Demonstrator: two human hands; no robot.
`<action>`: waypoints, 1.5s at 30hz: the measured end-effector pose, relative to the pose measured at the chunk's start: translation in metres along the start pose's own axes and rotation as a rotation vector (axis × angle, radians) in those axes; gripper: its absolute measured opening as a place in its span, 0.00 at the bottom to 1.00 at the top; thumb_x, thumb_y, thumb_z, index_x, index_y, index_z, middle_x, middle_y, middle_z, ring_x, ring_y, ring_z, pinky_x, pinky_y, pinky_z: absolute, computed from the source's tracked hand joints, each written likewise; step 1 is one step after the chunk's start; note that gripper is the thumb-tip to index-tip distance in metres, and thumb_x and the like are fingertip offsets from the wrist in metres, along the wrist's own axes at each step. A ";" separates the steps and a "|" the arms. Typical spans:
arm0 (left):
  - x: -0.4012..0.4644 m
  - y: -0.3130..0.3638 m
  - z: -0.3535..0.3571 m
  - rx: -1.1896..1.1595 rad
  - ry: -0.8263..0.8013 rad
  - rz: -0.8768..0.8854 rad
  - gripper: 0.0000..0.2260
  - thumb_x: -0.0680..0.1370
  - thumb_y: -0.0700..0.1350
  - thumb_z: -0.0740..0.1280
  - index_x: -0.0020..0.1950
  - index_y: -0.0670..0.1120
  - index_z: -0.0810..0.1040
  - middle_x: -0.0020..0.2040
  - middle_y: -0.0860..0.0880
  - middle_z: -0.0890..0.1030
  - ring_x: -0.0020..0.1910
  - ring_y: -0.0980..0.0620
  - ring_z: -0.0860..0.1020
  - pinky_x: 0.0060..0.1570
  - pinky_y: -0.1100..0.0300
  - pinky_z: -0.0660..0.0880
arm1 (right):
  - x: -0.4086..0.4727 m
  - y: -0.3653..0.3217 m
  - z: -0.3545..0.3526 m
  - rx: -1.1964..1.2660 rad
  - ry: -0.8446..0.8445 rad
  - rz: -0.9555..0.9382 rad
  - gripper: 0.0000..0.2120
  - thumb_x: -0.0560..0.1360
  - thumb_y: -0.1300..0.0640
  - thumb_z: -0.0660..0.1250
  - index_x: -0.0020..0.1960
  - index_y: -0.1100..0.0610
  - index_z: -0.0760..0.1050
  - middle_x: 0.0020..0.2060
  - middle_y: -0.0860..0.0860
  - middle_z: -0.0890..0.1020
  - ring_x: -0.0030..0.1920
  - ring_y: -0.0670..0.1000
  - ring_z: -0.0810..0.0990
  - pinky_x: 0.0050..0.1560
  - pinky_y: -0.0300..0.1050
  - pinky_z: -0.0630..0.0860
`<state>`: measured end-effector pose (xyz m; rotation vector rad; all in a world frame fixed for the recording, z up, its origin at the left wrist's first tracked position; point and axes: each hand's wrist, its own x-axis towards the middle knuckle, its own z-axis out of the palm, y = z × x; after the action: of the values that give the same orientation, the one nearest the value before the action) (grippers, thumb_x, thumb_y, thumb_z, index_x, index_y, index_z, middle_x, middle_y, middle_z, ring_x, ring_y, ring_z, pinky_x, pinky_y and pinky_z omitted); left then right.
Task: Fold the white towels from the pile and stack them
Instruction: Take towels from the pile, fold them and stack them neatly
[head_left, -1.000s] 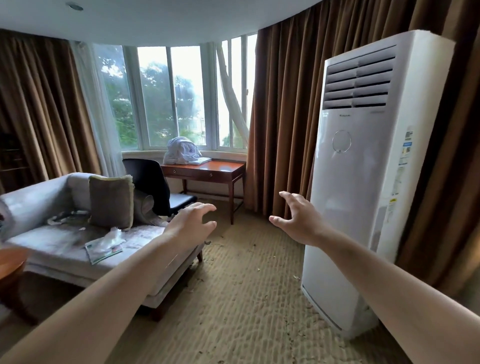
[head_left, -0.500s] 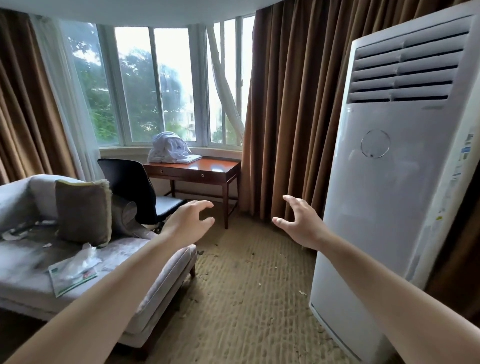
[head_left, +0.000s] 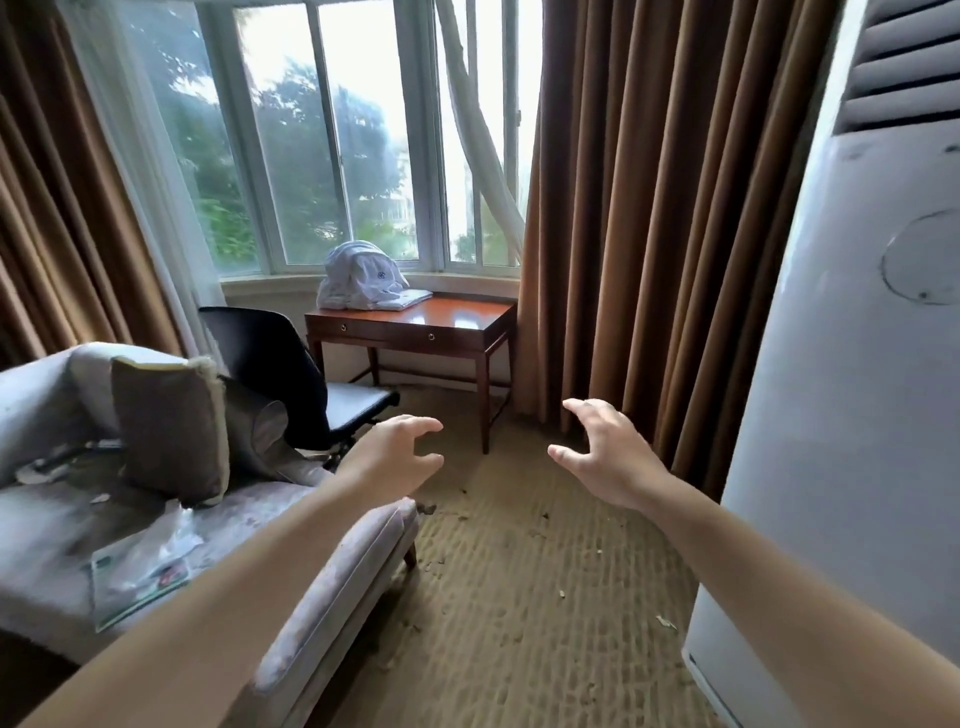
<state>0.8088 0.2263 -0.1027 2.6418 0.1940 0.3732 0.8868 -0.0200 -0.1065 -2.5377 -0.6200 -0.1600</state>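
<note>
**Hands raised, towel pile on far desk**

L hand (head_left: 397, 454) and R hand (head_left: 608, 457) were held out in mid-air, apart, fingers loosely curled and spread wide, holding nothing. Below them: tan carpet (head_left: 519, 597) w/ scattered debris. L arm passed over a grey sofa (head_left: 322, 597) carrying a brown cushion (head_left: 166, 426) and a plastic-wrapped leaflet (head_left: 140, 577). A black chair (head_left: 291, 374) stood beside a wooden desk (head_left: 441, 325) under the window (head_left: 332, 135). White towel pile (head_left: 363, 278) sat on the desk's left end, well apart from both hands. Brown curtains (head_left: 649, 208) and a white floor-standing AC unit (head_left: 852, 415) stood at right.
</note>
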 end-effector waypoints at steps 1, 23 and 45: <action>0.022 -0.002 0.005 0.003 0.002 -0.013 0.20 0.76 0.47 0.68 0.68 0.53 0.75 0.66 0.54 0.76 0.57 0.53 0.78 0.57 0.58 0.75 | 0.023 0.008 0.002 -0.001 -0.006 -0.004 0.32 0.78 0.45 0.63 0.77 0.51 0.57 0.76 0.53 0.59 0.76 0.51 0.55 0.74 0.52 0.57; 0.413 -0.106 0.073 0.195 -0.021 -0.084 0.22 0.77 0.49 0.66 0.71 0.52 0.71 0.69 0.52 0.73 0.67 0.53 0.71 0.63 0.59 0.69 | 0.446 0.090 0.084 -0.035 -0.116 -0.024 0.33 0.77 0.45 0.64 0.77 0.50 0.55 0.75 0.52 0.59 0.75 0.53 0.56 0.73 0.52 0.59; 0.760 -0.267 0.040 0.059 0.093 -0.075 0.21 0.77 0.46 0.67 0.69 0.48 0.73 0.68 0.50 0.74 0.67 0.52 0.71 0.66 0.58 0.67 | 0.827 0.045 0.164 0.020 -0.060 -0.130 0.32 0.77 0.46 0.65 0.76 0.51 0.57 0.74 0.50 0.62 0.74 0.52 0.60 0.73 0.53 0.60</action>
<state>1.5252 0.5955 -0.0868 2.6678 0.3383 0.4726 1.6409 0.3595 -0.0783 -2.4915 -0.8071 -0.1236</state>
